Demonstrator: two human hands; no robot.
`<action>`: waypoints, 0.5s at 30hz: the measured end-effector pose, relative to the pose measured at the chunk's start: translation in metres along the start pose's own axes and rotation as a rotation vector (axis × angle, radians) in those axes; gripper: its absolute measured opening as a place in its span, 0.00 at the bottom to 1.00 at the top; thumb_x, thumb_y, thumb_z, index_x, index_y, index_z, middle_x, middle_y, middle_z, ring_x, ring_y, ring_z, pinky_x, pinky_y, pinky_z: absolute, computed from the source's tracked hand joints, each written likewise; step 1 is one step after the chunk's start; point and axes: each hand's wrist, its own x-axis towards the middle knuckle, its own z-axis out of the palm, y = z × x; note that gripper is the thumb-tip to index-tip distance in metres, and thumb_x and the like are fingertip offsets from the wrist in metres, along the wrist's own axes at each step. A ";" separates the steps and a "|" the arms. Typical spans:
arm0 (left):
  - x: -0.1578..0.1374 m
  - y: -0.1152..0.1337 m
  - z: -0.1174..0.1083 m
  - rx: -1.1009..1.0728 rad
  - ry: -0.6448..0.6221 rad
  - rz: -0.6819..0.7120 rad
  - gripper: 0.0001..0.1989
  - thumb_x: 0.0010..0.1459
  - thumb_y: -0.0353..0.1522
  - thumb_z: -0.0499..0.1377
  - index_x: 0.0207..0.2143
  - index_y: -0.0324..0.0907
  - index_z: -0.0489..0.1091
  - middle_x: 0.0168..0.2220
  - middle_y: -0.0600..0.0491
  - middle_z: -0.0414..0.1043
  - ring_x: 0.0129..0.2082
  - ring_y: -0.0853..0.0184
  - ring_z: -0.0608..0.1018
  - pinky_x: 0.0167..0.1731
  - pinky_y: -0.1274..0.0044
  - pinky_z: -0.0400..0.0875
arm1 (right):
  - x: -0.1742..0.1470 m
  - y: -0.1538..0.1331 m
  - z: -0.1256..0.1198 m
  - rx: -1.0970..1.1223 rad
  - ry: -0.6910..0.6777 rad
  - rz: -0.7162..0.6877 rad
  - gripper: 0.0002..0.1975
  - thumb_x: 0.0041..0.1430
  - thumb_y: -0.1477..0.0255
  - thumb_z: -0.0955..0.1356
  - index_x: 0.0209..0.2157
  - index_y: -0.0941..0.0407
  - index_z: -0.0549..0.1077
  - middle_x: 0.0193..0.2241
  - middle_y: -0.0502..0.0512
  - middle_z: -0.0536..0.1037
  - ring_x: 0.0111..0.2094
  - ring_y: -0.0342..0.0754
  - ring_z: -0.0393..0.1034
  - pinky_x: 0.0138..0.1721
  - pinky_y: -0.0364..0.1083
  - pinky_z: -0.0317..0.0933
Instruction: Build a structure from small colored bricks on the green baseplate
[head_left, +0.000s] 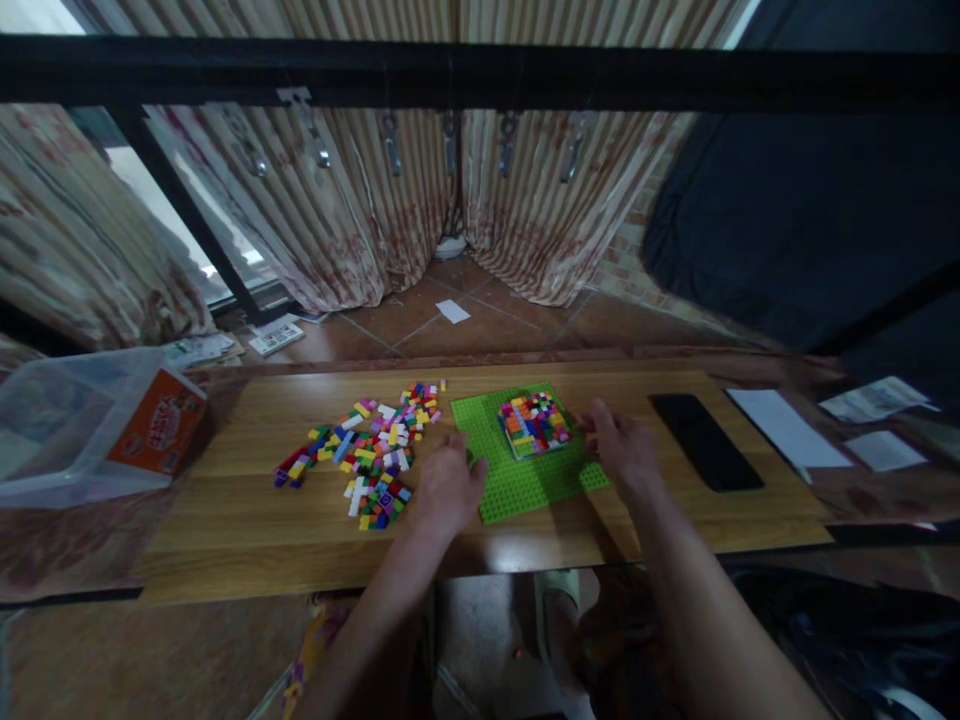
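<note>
A green studded baseplate (pixel 499 490) lies on the wooden table. On it sits a block of many-coloured toy bricks (pixel 534 425), packed close together in a rough square. My left hand (pixel 448 485) is at the left edge of the baseplate, thumb and fingers apart with a gap between them. To the right of the brick block, my right hand (pixel 619 440) hovers over the plate's right side with bent fingers drawn together. Whatever its fingertips may hold is too small and dim to make out. Loose toy bricks (pixel 367 455) are spread in a pile left of my left hand.
A black phone-like slab (pixel 705 440) lies on the table's right part, with a white sheet (pixel 784 425) beyond it. At the far left stands a clear plastic bin (pixel 75 425) with an orange label. A dark metal rail (pixel 480 75) crosses in front of striped curtains.
</note>
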 end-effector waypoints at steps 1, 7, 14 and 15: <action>-0.001 0.002 0.001 0.041 -0.003 0.000 0.20 0.59 0.32 0.56 0.52 0.33 0.67 0.47 0.40 0.74 0.45 0.59 0.78 0.46 0.71 0.69 | 0.001 0.000 0.001 0.008 -0.037 0.007 0.35 0.59 0.46 0.57 0.37 0.62 0.79 0.29 0.63 0.80 0.25 0.50 0.73 0.27 0.45 0.62; -0.012 0.014 0.008 0.143 -0.049 -0.003 0.16 0.58 0.30 0.57 0.48 0.34 0.68 0.50 0.39 0.70 0.44 0.61 0.78 0.43 0.74 0.71 | -0.001 -0.015 0.011 -0.101 -0.180 -0.005 0.36 0.61 0.46 0.54 0.33 0.61 0.79 0.24 0.63 0.78 0.28 0.53 0.74 0.29 0.46 0.62; -0.028 0.029 0.028 0.258 -0.105 0.155 0.14 0.61 0.33 0.56 0.44 0.30 0.71 0.46 0.38 0.71 0.44 0.59 0.76 0.41 0.73 0.73 | 0.009 -0.022 0.011 -0.284 -0.158 -0.026 0.35 0.61 0.47 0.53 0.26 0.59 0.76 0.24 0.66 0.78 0.31 0.56 0.74 0.32 0.48 0.62; -0.030 0.032 0.031 0.269 -0.117 0.180 0.16 0.61 0.34 0.56 0.44 0.29 0.71 0.46 0.37 0.71 0.44 0.58 0.76 0.41 0.72 0.73 | 0.012 -0.021 0.012 -0.286 -0.152 -0.038 0.35 0.61 0.47 0.53 0.25 0.59 0.76 0.24 0.66 0.77 0.31 0.57 0.74 0.32 0.49 0.62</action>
